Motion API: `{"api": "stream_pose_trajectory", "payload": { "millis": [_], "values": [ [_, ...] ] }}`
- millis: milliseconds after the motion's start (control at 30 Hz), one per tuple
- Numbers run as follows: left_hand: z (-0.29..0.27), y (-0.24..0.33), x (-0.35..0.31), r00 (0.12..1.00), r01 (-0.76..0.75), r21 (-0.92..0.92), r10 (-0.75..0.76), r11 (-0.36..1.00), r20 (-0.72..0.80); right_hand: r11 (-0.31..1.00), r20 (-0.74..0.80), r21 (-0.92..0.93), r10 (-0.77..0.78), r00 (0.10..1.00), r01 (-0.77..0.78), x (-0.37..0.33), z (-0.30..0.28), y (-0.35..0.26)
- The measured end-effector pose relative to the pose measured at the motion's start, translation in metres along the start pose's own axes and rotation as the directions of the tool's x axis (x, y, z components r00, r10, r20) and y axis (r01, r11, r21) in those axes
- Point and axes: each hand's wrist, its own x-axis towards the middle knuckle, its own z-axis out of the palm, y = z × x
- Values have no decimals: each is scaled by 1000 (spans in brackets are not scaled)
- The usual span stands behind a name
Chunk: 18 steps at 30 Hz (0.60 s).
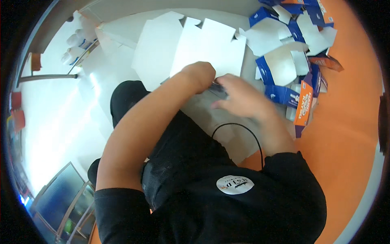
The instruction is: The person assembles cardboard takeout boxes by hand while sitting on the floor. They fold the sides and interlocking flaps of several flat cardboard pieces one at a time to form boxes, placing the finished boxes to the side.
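Observation:
My left hand point(199, 77) is curled closed at the near edge of a flat white cardboard sheet point(209, 46) with notches along its far edge. What it grips is hidden under the fingers. Right beside it, my right hand point(239, 95) is smeared by motion, its thumb stretched toward the left. A small dark object point(219, 86) shows between the two hands, too blurred to name. Both hands are above my lap, just beyond my knee in black trousers point(187, 138).
To the right, several opened blue-and-white cartons point(280, 67) lie piled on an orange surface point(345, 134), with an orange box point(304, 103) among them. A black cable point(243, 127) curves below my right hand. White bottles point(77, 44) stand far left; a glass-fronted cabinet point(61, 199) is lower left.

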Motion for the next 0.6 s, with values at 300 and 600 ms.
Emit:
{"api": "stream_pose_trajectory", "payload": {
  "millis": [300, 600],
  "values": [
    [-28, -11, -4, 997, -43, -32, 45, 999, 69, 988, -19, -116, 99, 995, -100, 37, 25, 21],
    [-5, -41, -4, 966, -38, -164, -6, 986, -257, 985, 337, 94, 106, 935, -145, 101, -2, 50]
  ]
}}
